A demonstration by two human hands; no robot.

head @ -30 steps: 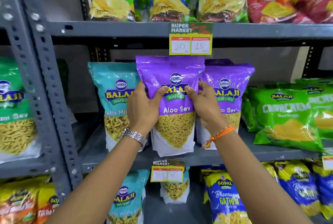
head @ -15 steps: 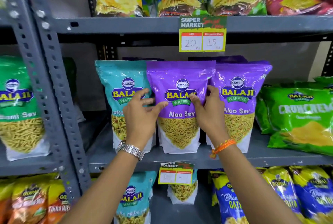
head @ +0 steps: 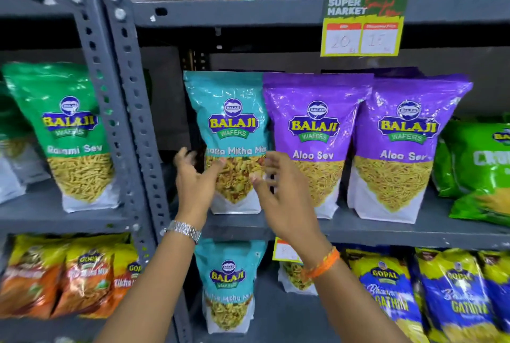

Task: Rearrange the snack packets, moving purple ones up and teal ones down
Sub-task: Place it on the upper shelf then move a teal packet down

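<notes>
Both hands were raised before the middle shelf [head: 358, 232], fingers spread, holding nothing. Left hand [head: 197, 181], with a metal watch [head: 183, 229] at the wrist, sat at the teal packet's [head: 234, 138] lower left edge; motion blur hid whether it touched. Right hand [head: 284, 199], with an orange thread band [head: 321, 266] at the wrist, hovered at that packet's lower right. Teal packet stood upright on the middle shelf. Two purple packets [head: 314, 138] [head: 405, 146] stood just right of it, side by side. Another teal packet [head: 227, 282] stood on the lower shelf. Farther up, a price tag [head: 363, 25] hung from the shelf above.
</notes>
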